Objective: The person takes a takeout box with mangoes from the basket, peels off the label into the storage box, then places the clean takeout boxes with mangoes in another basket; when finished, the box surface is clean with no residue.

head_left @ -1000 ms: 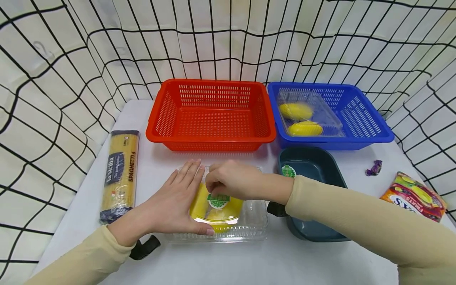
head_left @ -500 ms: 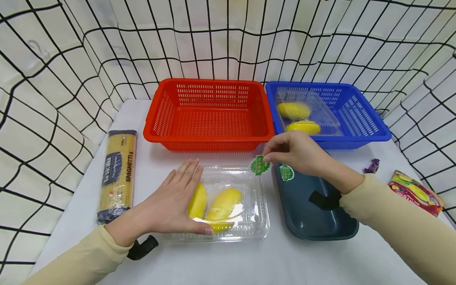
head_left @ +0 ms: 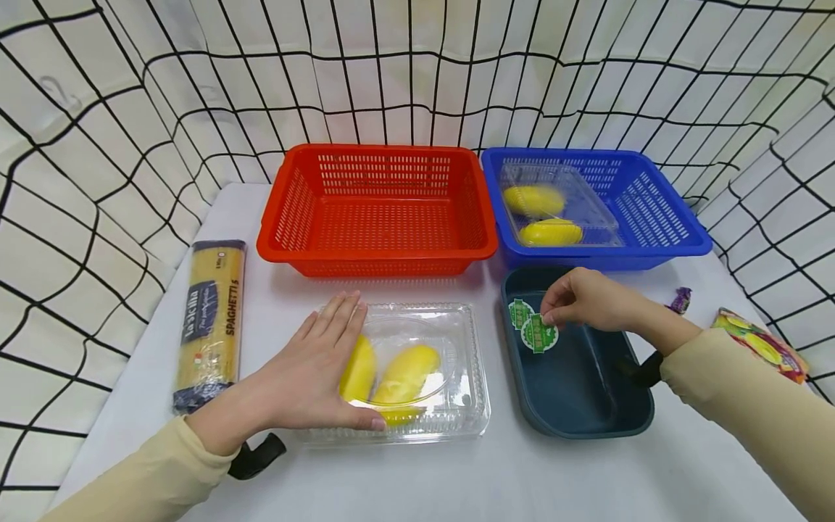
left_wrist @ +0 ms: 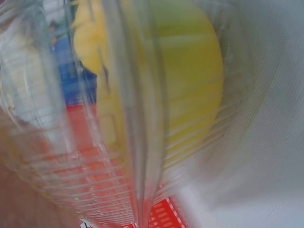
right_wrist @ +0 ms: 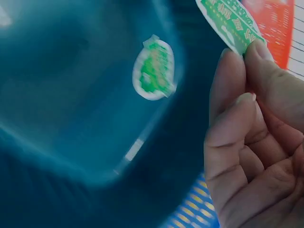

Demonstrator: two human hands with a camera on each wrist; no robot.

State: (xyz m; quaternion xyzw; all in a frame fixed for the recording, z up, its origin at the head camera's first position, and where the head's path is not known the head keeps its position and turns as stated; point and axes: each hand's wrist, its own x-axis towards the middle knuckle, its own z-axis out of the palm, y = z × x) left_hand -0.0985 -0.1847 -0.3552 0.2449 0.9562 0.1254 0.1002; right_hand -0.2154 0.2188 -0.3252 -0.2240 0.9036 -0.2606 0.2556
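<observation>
My left hand (head_left: 320, 370) lies flat with straight fingers over the left part of a clear plastic clamshell box (head_left: 457, 406). Inside the box are yellow mangoes (head_left: 407, 373), partly covered by the hand. Thumb and index finger of my right hand (head_left: 590, 301) pinch a green and white sticker (head_left: 540, 335) over a dark teal basin (head_left: 587, 391). A second green sticker (head_left: 520, 313) is in the basin near its back left corner; the right wrist view shows this lower sticker (right_wrist: 154, 69) apart from the pinched one (right_wrist: 232, 23).
Behind stand a red basket (head_left: 378, 255) and a blue basket (head_left: 652, 250); the blue one holds another clear box with yellow fruit (head_left: 551, 232). A spaghetti pack (head_left: 210, 319) lies at left. A purple-wrapped candy (head_left: 680, 300) and a colourful fruit candy bag (head_left: 759, 341) are at right.
My right hand peeled the sticker off the box lid and carried it right, over the teal basin. The left hand stays on the box.
</observation>
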